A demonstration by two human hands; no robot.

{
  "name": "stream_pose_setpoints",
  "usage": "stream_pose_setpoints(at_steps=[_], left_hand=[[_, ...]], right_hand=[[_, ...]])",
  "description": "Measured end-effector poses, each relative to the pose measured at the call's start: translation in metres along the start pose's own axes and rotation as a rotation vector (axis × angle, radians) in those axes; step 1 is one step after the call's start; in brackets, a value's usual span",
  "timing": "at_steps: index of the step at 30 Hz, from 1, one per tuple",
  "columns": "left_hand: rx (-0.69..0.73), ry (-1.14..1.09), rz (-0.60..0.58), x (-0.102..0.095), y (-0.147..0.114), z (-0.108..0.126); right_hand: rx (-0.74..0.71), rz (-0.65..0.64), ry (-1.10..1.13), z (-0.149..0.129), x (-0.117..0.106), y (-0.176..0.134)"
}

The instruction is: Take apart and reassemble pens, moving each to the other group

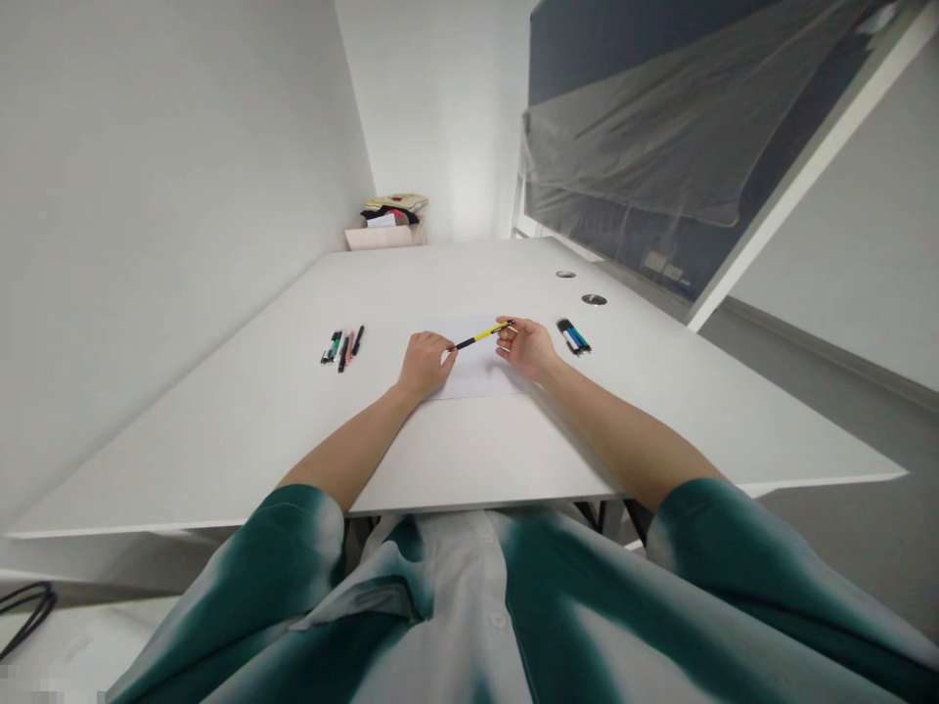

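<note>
A yellow and black pen [484, 335] is held slantwise above a white sheet of paper [480, 383] on the table. My left hand [426, 362] pinches its dark lower end between thumb and fingers. At the upper end, the fingers of my right hand [524, 347] close around the yellow part near the clip. The paper lies flat under both hands, partly covered by them. Left of my left hand lie several pens [350, 347], dark, green and pink. A group of blue, green and black pens [573, 336] lies right of my right hand.
The white table [242, 440] runs back to a pale box [380, 238] heaped with cloth-like items. Two round grommets [594, 300] sit near the right edge. A dark panel wrapped in plastic [646, 147] leans on the right, and a wall borders the left.
</note>
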State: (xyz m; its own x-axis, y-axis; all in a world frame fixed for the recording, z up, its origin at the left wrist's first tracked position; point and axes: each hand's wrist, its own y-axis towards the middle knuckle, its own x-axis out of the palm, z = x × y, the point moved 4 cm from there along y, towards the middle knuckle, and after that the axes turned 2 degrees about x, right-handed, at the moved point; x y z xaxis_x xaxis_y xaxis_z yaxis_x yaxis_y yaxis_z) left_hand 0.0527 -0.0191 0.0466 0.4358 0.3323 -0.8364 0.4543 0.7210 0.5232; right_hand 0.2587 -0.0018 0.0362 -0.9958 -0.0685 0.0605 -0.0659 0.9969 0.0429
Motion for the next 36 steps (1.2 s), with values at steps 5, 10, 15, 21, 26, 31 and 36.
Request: stream_pose_setpoints(at_steps=[5, 10, 15, 21, 26, 31, 36], left_hand=[[0.025, -0.021, -0.050, 0.005, 0.001, 0.007], [0.063, -0.052, -0.093, 0.008, 0.000, 0.012], [-0.001, -0.025, -0.094, 0.009, 0.001, 0.004], [-0.159, 0.013, -0.267, 0.025, -0.003, -0.025], [-0.181, 0.019, -0.289, 0.030, -0.005, -0.034], [-0.179, 0.017, -0.281, 0.030, -0.005, -0.033], [-0.183, 0.022, -0.286, 0.029, -0.004, -0.033]], right_hand=[[0.014, -0.065, 0.025, 0.008, 0.022, -0.005], [-0.079, -0.115, -0.033, 0.020, 0.045, -0.010], [-0.139, 0.014, -0.203, 0.020, 0.032, -0.004], [-0.237, 0.185, -0.504, 0.021, 0.001, 0.010], [-0.220, 0.197, -0.544, 0.024, -0.004, 0.013], [-0.212, 0.125, -0.649, 0.020, 0.010, 0.010], [-0.200, 0.120, -0.781, 0.021, 0.021, 0.008]])
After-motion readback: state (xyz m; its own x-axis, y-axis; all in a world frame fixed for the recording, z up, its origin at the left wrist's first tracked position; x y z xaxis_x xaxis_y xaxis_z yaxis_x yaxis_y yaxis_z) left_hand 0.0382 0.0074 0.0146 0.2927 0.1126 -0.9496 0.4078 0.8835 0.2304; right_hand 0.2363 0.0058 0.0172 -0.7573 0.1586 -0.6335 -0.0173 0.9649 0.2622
